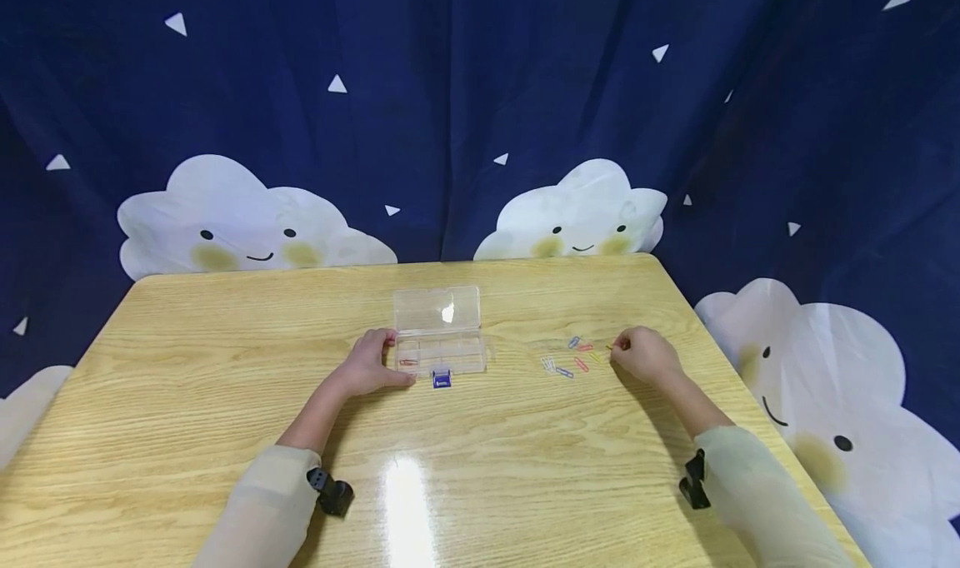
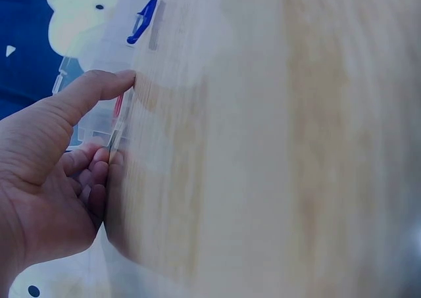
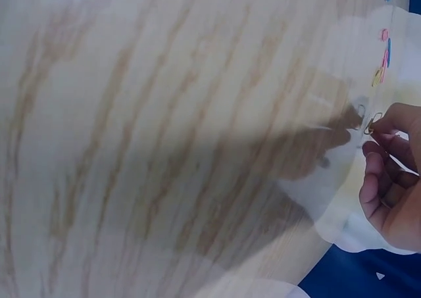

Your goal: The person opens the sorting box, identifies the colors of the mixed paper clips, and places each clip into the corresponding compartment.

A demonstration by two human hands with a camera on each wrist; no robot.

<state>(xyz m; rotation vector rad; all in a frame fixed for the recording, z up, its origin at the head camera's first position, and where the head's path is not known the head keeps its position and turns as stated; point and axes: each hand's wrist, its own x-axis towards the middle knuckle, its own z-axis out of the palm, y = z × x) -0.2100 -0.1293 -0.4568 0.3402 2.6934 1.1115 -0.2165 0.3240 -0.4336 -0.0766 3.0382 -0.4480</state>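
Observation:
A clear plastic compartment box (image 1: 462, 353) lies on the table with its lid (image 1: 427, 311) swung open toward the back. One red paper clip (image 1: 408, 362) is in its left front compartment. My left hand (image 1: 369, 365) grips the box's left end, thumb along the front side and fingers at the left and back. A blue latch (image 1: 442, 379) juts from the front edge. Over to the right, my right hand (image 1: 647, 355) pinches a yellow paper clip (image 3: 372, 124) between thumb and index finger, close over the tabletop.
Several loose paper clips lie left of my right hand: blue (image 1: 564, 373), pink (image 1: 581, 364), yellow (image 1: 595, 357) and a white group (image 1: 549, 365). The wooden table (image 1: 525, 468) ends at a dark blue curtain (image 1: 420, 93) with cloud prints.

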